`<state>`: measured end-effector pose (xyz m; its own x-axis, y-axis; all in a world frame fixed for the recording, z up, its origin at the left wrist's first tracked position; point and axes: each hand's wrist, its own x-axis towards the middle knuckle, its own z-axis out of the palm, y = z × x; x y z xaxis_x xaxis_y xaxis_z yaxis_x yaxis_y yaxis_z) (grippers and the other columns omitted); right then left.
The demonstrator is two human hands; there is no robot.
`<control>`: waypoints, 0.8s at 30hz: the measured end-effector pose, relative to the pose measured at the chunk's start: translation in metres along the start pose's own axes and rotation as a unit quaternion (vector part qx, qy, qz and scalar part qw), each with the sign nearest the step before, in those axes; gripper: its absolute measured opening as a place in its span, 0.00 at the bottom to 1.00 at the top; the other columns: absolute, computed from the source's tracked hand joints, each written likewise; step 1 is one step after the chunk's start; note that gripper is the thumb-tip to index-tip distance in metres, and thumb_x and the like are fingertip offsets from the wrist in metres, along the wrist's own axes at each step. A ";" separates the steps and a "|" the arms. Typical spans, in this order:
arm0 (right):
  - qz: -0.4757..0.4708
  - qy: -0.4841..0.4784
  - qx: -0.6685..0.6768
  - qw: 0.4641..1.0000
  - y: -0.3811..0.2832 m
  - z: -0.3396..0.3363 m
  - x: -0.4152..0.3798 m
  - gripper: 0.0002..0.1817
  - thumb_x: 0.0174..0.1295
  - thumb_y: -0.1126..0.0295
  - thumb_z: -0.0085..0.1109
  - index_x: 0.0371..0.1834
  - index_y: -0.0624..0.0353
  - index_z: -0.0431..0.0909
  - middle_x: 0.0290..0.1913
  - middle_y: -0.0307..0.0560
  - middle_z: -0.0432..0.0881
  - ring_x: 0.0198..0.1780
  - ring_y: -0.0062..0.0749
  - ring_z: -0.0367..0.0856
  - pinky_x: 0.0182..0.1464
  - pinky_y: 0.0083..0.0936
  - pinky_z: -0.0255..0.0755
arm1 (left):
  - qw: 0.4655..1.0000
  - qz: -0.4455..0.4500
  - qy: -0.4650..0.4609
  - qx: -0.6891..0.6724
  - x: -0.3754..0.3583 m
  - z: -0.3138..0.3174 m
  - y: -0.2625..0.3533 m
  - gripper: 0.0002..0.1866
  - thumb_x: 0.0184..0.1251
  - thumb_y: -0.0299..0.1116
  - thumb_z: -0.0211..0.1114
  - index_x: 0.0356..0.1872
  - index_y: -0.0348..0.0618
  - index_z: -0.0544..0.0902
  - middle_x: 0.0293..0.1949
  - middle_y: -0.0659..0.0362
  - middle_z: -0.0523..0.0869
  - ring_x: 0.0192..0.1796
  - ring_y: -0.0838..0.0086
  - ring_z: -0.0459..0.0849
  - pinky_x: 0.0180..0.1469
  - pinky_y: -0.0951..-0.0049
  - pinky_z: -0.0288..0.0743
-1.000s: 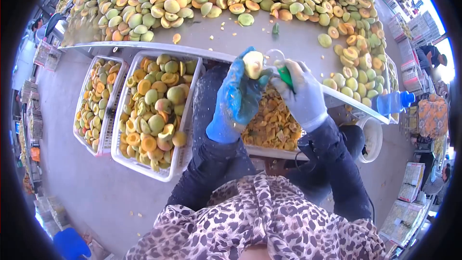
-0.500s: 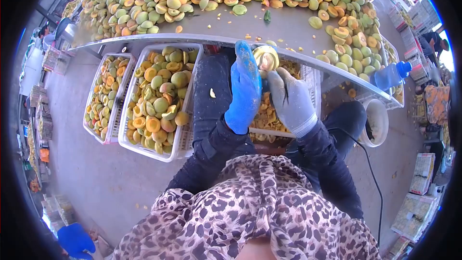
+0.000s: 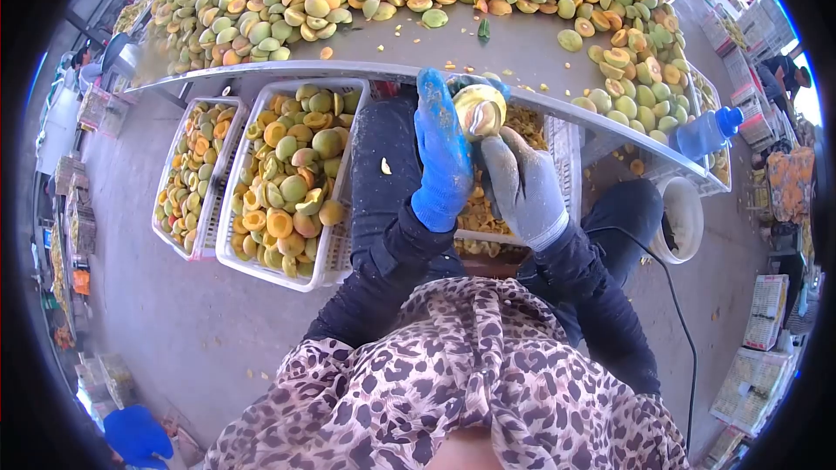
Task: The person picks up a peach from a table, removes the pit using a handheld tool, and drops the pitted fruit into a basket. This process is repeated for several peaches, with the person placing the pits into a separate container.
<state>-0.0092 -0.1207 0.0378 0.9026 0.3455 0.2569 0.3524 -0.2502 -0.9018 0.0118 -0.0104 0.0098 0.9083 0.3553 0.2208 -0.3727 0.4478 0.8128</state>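
Observation:
My left hand [image 3: 442, 152], in a blue glove, is wrapped round a pale yellow-green fruit [image 3: 480, 111] at the table's near edge. Its blue fingertips show behind the fruit. Close below, my right hand [image 3: 523, 178], in a light grey glove, has its fingers bent at the fruit's lower side; whatever they grip is hidden. Under both hands stands a white crate [image 3: 564, 165] with yellow-orange peelings and scraps.
Many cut green and orange fruits [image 3: 287, 0] are heaped on the metal table [image 3: 514, 43]. Two white crates of fruit [image 3: 283, 183] [image 3: 196, 174] stand left. Right are a blue-capped bottle [image 3: 707, 133], a white bucket [image 3: 682, 222] and a black cable [image 3: 675, 313].
The fruit has turned and shifted slightly down, its face now more toward the camera. Blue fingertips now show behind it. My right hand has moved a little lower.

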 end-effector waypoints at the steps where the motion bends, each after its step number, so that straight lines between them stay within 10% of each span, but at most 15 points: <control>1: 0.019 -0.003 0.015 1.000 -0.003 0.000 0.000 0.13 0.69 0.65 0.51 0.40 0.68 0.75 0.21 0.60 0.77 0.24 0.50 0.81 0.24 0.32 0.68 | 1.000 0.000 0.001 0.000 0.000 -0.002 0.000 0.27 0.76 0.55 0.40 0.52 0.39 0.73 0.44 0.53 0.82 0.44 0.69 0.82 0.51 0.70 0.76; 10: -0.024 0.015 -0.101 0.995 0.000 0.000 -0.001 0.14 0.69 0.65 0.51 0.32 0.66 0.74 0.22 0.63 0.77 0.26 0.54 0.81 0.25 0.37 0.69 | 0.995 0.051 -0.010 0.083 -0.005 -0.007 0.005 0.21 0.77 0.45 0.48 0.52 0.34 0.75 0.40 0.55 0.84 0.38 0.71 0.83 0.41 0.71 0.75; 12: 0.000 -0.004 -0.144 0.990 0.002 -0.005 0.002 0.14 0.68 0.65 0.52 0.31 0.66 0.73 0.23 0.64 0.77 0.27 0.56 0.80 0.25 0.39 0.69 | 0.825 0.319 -0.056 0.463 0.009 -0.037 -0.018 0.20 0.69 0.30 0.57 0.58 0.32 0.72 0.36 0.51 0.85 0.36 0.67 0.83 0.39 0.71 0.74; 13: -0.018 -0.021 -0.134 0.991 0.007 -0.008 0.002 0.15 0.69 0.64 0.52 0.31 0.66 0.74 0.21 0.60 0.78 0.23 0.52 0.80 0.23 0.37 0.68 | 0.803 0.301 -0.140 0.494 0.017 -0.047 -0.022 0.29 0.57 0.19 0.61 0.63 0.32 0.67 0.33 0.48 0.84 0.33 0.63 0.82 0.38 0.70 0.74; 16: 0.062 -0.086 -0.020 0.994 -0.004 -0.017 -0.001 0.18 0.72 0.59 0.46 0.32 0.64 0.74 0.18 0.48 0.75 0.15 0.36 0.74 0.18 0.29 0.64 | 0.849 0.283 -0.155 0.418 0.021 -0.031 -0.004 0.19 0.68 0.30 0.59 0.56 0.31 0.73 0.33 0.50 0.84 0.31 0.65 0.82 0.35 0.69 0.74; 17: 0.153 -0.133 0.085 0.976 -0.009 -0.018 -0.001 0.21 0.74 0.55 0.41 0.33 0.62 0.73 0.16 0.41 0.71 0.12 0.25 0.68 0.15 0.21 0.60 | 0.978 -0.044 -0.086 0.183 0.010 -0.004 0.025 0.22 0.75 0.46 0.50 0.43 0.32 0.79 0.32 0.52 0.85 0.28 0.68 0.82 0.32 0.70 0.76; 22: 0.263 -0.139 0.202 0.933 -0.011 -0.016 -0.007 0.25 0.73 0.47 0.39 0.29 0.58 0.70 0.14 0.35 0.65 0.10 0.17 0.60 0.12 0.16 0.56 | 0.994 -0.054 0.043 -0.088 -0.005 0.008 0.011 0.31 0.75 0.56 0.41 0.31 0.36 0.79 0.30 0.51 0.84 0.25 0.70 0.81 0.32 0.72 0.79; 24: 0.353 -0.221 0.353 0.838 -0.011 -0.030 -0.009 0.26 0.70 0.47 0.45 0.27 0.61 0.72 0.16 0.34 0.65 0.11 0.15 0.60 0.13 0.14 0.55 | 0.988 -0.070 -0.121 -0.073 -0.001 -0.006 0.012 0.31 0.74 0.57 0.43 0.33 0.36 0.78 0.31 0.50 0.84 0.26 0.67 0.82 0.32 0.70 0.79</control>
<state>-0.0142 -0.1486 0.0562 0.5906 0.6768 -0.4396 -0.6051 0.0110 -0.7960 0.0057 -0.0007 0.0164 0.9651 0.0840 0.2482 -0.2481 0.5979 0.7622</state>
